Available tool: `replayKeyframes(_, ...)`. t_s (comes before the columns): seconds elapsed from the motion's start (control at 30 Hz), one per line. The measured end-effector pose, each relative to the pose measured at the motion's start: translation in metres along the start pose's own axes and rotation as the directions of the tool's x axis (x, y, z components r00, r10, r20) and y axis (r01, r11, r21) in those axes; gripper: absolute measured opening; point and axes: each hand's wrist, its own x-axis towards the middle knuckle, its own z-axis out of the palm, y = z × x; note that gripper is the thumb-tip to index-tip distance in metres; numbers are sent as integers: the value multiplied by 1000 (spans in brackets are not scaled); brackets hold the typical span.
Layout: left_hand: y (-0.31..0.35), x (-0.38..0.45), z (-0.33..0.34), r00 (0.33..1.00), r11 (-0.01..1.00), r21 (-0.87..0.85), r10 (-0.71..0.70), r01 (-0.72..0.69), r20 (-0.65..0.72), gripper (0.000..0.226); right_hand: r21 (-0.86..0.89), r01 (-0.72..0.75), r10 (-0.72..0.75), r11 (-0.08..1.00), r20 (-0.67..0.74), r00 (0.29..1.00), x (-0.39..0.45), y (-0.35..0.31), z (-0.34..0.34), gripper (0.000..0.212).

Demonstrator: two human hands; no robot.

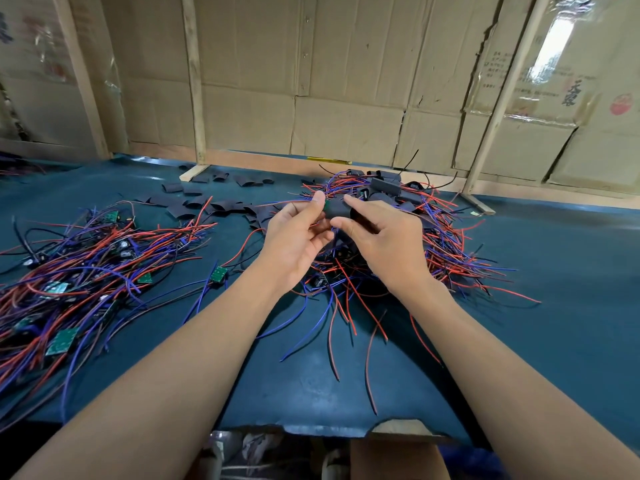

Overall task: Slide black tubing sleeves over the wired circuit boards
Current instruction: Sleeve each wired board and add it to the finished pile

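Observation:
My left hand (298,237) pinches a wired circuit board (326,205), of which only a green edge shows beside the thumb tip. My right hand (377,237) pinches a black tubing sleeve (337,208) between thumb and forefinger, its end over the board. Both hands meet above the middle of the blue mat (554,289). Red and blue wires trail from the board below the hands. The rest of the board is hidden inside the sleeve and behind my fingers.
A heap of bare green boards with red and blue wires (69,271) lies at the left. Flat black sleeves (207,202) are scattered at the back. A pile of sleeved boards (398,192) lies behind my hands. Cardboard walls and wooden posts (195,98) close off the back.

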Motion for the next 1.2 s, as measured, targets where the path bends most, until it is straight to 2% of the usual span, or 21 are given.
replayKeyframes(0.23,-2,-4,3,998,999,45,8,-11,55,22,-93,70,-71,993,-3,997,1,4,-2,37)
replayKeyframes(0.37,-1,-5,2,997,1000,26,10,-12,76,6,-88,84,-87,993,-27,996,0,5,0,35)
replayKeyframes(0.5,-3,-2,0,999,1000,14,13,-13,43,13,-132,116,-120,984,-24,992,-1,7,0,35)
replayKeyframes(0.6,-3,-1,-1,999,1000,29,11,-13,42,3,-134,113,-115,985,-6,993,1,7,-1,36)
replayKeyframes(0.73,-5,0,-2,999,999,39,21,-23,47,9,-116,78,-77,990,19,997,3,10,-6,41)
replayKeyframes(1.2,-3,-4,2,997,994,92,64,-66,31,13,-113,97,-86,989,93,992,5,11,-13,41)
